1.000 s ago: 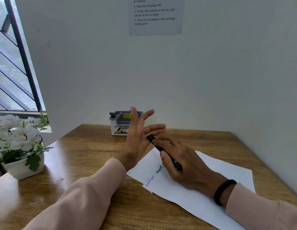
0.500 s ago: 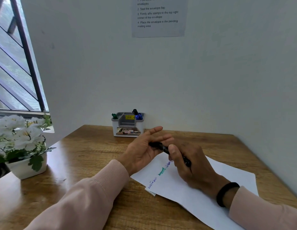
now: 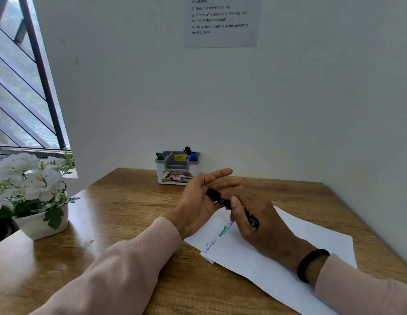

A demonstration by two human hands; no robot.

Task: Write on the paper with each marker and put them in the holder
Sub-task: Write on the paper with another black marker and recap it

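Observation:
My right hand [image 3: 259, 221] grips a black marker [image 3: 223, 202] over the white paper [image 3: 289, 251], its capped end pointing up-left into my left palm. My left hand [image 3: 201, 201] is held upright beside it, fingers spread, palm touching the marker's end. The paper carries blue and green writing near its left edge. The grey-and-white holder [image 3: 178, 169] stands at the back against the wall, with a green marker [image 3: 159, 155] on its left side and a black marker [image 3: 187, 150] and blue markers [image 3: 192, 156] on its right.
A white pot of white flowers [image 3: 36, 201] stands at the table's left. A window with dark bars is beyond it. White walls close the back and right. A printed instruction sheet [image 3: 220, 21] hangs on the wall.
My left hand has dropped from in front of the holder down to the marker's end, its fingers less raised. The holder has come fully into sight. My right hand keeps its grip.

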